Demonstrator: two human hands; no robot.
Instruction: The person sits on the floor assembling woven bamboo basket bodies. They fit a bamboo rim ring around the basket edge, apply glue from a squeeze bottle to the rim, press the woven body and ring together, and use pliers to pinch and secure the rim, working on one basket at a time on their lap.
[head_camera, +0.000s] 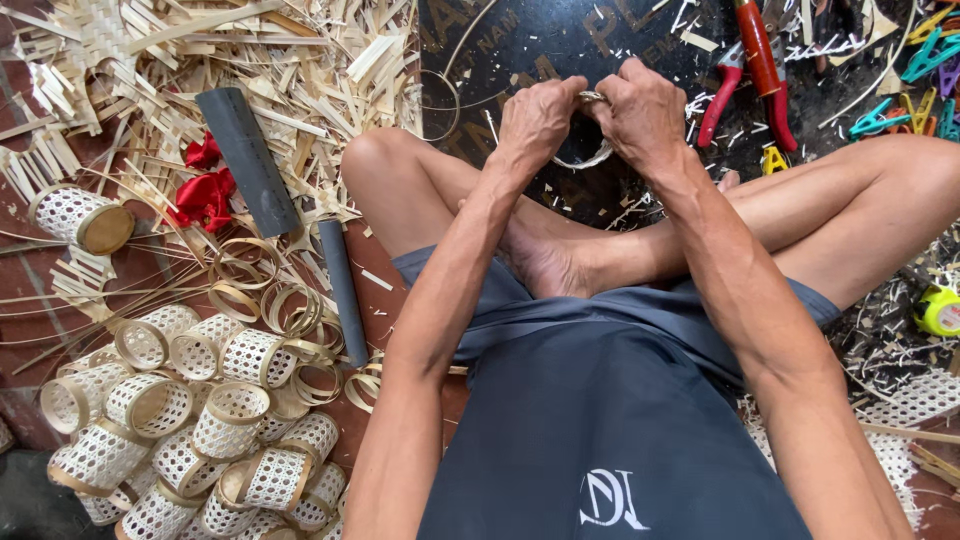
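Clutter around a floor workspace

Woven cylindrical baskets (190, 420) pile at lower left, loose bamboo rings (275, 300) above them. Split bamboo scraps (250, 50) fill the upper left, with red ribbon bows (205, 190) and two grey tubes (247, 160). Red-handled pruners (760, 60) and coloured clips (925, 60) lie upper right; a yellow tape measure (940, 310) sits at right edge.
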